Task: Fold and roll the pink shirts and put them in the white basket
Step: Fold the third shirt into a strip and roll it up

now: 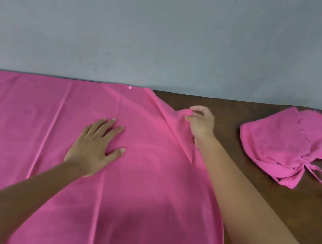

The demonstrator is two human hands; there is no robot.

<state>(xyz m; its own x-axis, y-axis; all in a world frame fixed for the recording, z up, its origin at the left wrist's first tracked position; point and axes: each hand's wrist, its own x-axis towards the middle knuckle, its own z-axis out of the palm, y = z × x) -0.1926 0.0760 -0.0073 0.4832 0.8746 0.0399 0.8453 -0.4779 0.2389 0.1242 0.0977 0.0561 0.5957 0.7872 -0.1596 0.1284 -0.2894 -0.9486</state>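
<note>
A large pink shirt [29, 112] lies spread flat over the left and middle of the brown table [232, 112]. My left hand [96, 145] rests flat on it near the middle, fingers straight and spread. My right hand [200, 121] pinches a raised fold at the shirt's right edge between thumb and fingers. A second pink shirt [284, 142] lies crumpled at the table's right, apart from both hands, with a loop strap sticking out toward me. The white basket is not in view.
A grey wall [170, 34] runs right behind the table's far edge. Bare brown wood shows between the two shirts and along the right side near my right forearm.
</note>
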